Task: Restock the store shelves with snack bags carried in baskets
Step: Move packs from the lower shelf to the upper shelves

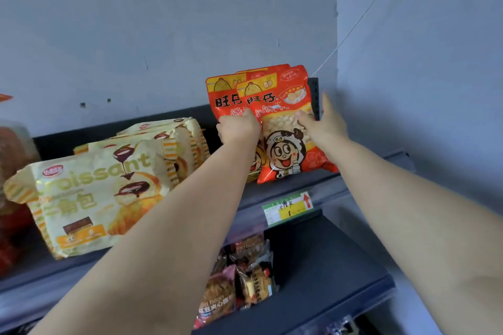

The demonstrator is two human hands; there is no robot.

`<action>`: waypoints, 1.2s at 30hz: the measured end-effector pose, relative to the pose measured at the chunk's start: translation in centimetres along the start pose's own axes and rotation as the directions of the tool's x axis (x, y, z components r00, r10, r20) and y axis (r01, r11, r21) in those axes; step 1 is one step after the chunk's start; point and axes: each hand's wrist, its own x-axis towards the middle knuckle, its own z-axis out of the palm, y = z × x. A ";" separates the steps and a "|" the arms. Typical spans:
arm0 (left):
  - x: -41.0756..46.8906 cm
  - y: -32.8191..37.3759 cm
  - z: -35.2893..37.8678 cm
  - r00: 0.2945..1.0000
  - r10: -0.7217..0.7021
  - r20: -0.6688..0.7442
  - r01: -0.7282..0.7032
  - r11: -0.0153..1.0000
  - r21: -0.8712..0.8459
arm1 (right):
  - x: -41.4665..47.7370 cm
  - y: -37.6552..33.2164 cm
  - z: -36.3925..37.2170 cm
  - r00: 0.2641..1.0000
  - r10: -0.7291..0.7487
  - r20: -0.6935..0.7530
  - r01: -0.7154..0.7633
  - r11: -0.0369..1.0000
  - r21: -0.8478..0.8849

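Several red snack bags with a cartoon face stand upright at the right end of the top shelf (299,185). The front red bag (288,144) leans against another red bag (226,95) behind it. My left hand (238,128) grips the bags at their left side, fingers curled around the edge. My right hand (321,119) lies on the front bag's right side, thumb on its face and fingers reaching behind its right edge. No basket is in view.
Yellow croissant packs (92,193) fill the shelf's left and middle. A price tag (288,208) hangs on the shelf edge. The lower shelf (326,266) holds small wrapped snacks (239,275). Grey walls meet in a corner on the right.
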 end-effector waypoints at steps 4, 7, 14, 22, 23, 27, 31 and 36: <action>-1.1 0.1 -0.3 0.999 0.039 -0.029 -0.038 0.999 0.033 | -1.2 0.5 0.2 0.999 0.032 -0.018 -0.033 0.999 -0.034; -2.2 0.1 -0.5 1.000 0.027 -0.002 -0.027 0.997 0.068 | -2.3 0.5 0.3 0.998 -0.005 -0.065 -0.001 0.995 -0.099; -4.0 -2.0 -0.1 0.996 0.079 0.030 -0.083 0.973 0.216 | -5.3 2.2 1.7 0.925 -0.144 -0.351 0.077 0.977 -0.196; -6.5 -2.5 -2.3 0.974 0.224 -0.033 -0.215 0.959 0.183 | -7.2 -1.2 2.7 0.862 -0.416 -0.290 0.359 0.905 -0.231; -7.2 -2.6 -2.7 0.970 0.240 -0.044 -0.228 0.956 0.185 | -7.7 -1.6 3.0 0.867 -0.416 -0.274 0.362 0.904 -0.226; -10.0 -3.0 -5.1 0.959 0.281 -0.029 -0.268 0.938 0.219 | -10.4 -1.8 3.4 0.891 -0.371 -0.262 0.343 0.928 -0.146; -12.1 -3.9 -8.4 0.953 0.302 0.028 -0.299 0.917 0.264 | -13.8 -1.6 3.6 0.906 -0.393 -0.159 0.350 0.905 -0.242; -15.5 -6.7 -14.1 0.928 0.361 0.091 -0.369 0.855 0.366 | -20.1 -1.5 4.2 0.934 -0.350 -0.071 0.304 0.884 -0.356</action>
